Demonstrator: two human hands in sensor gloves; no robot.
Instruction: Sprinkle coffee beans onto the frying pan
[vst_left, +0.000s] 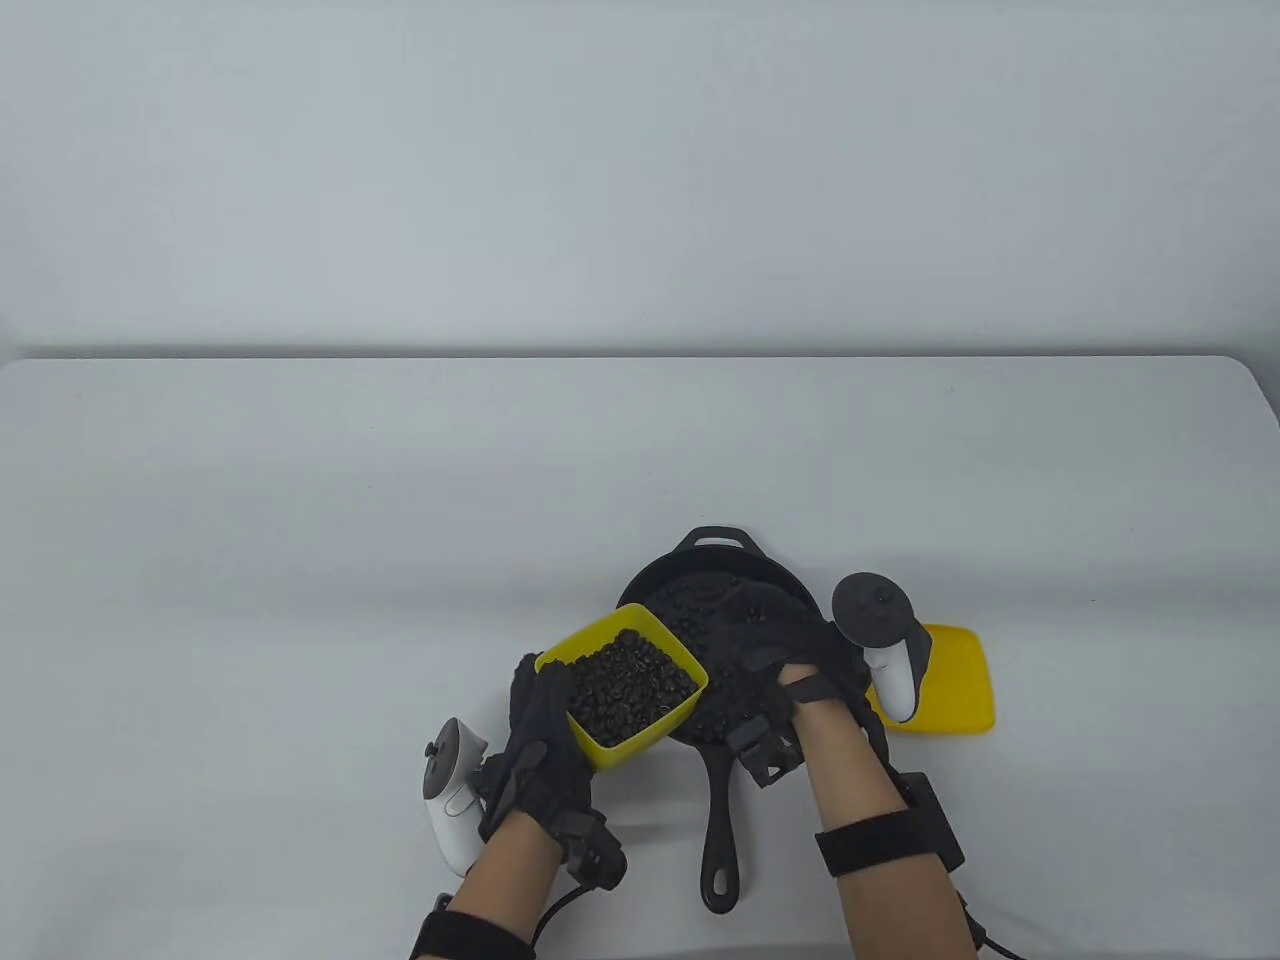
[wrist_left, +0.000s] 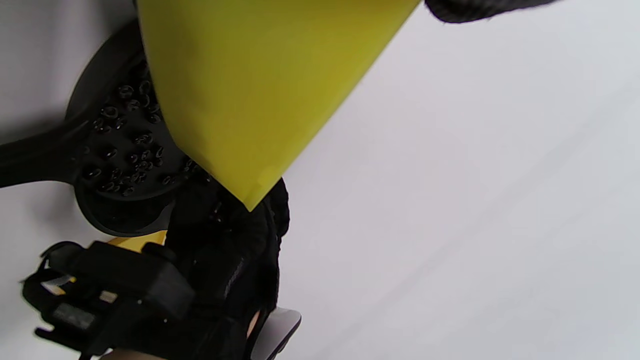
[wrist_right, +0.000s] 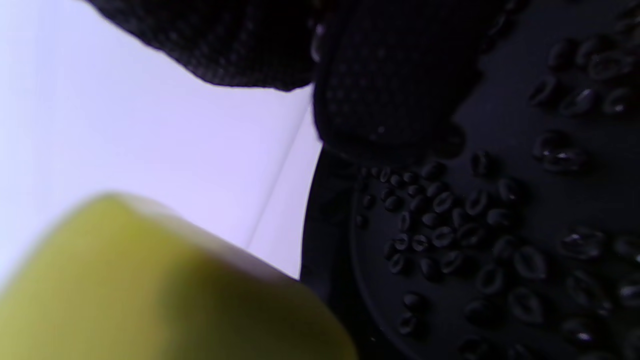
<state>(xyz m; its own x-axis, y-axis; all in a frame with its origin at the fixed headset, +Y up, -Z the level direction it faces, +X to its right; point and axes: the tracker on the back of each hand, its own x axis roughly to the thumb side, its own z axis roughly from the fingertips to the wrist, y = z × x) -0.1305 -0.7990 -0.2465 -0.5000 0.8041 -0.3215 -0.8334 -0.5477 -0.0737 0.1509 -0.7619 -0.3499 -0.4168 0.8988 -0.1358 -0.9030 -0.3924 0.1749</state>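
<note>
A black cast-iron frying pan (vst_left: 718, 565) lies on the white table, handle toward me, with many coffee beans (wrist_right: 450, 225) spread on its bottom. My left hand (vst_left: 540, 745) grips a square yellow container (vst_left: 625, 688) full of coffee beans (vst_left: 630, 687) and holds it raised over the pan's left rim. Its yellow underside (wrist_left: 250, 90) fills the left wrist view, the pan (wrist_left: 120, 145) below it. My right hand (vst_left: 775, 650) hovers over the pan, fingers curled downward above the beans; whether it holds beans is hidden.
A flat yellow lid (vst_left: 945, 690) lies on the table right of the pan, partly behind my right hand's tracker (vst_left: 880, 630). The table's far edge (vst_left: 640, 357) meets a plain wall.
</note>
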